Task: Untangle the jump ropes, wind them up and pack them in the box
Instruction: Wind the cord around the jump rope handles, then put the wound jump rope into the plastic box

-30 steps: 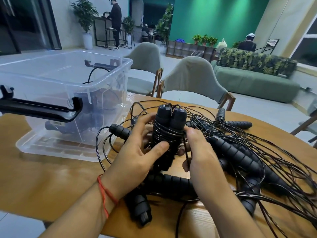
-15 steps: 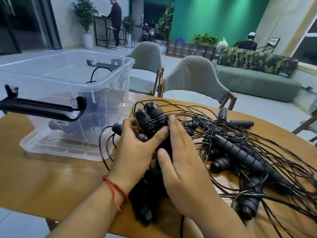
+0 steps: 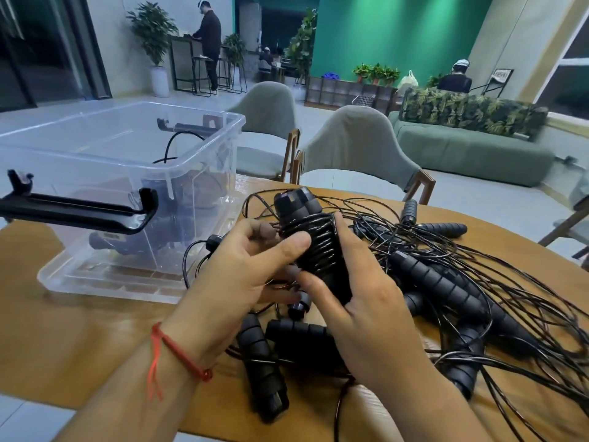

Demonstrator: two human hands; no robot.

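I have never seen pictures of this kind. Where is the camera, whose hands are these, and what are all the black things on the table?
There is no machine here. A person works with bare hands and wears one camera on the head, so the picture looks forward and down over the forearms.

The left hand, with a red string at its wrist, and the right hand together hold one jump rope bundle: two black handles side by side, with thin cord wound round them.

On the wooden table, to the right, lies a tangled pile of jump ropes, handles and loose cords mixed. To the left stands a clear plastic box with a black latch. Some dark ropes already lie inside it. Grey chairs stand behind the table.
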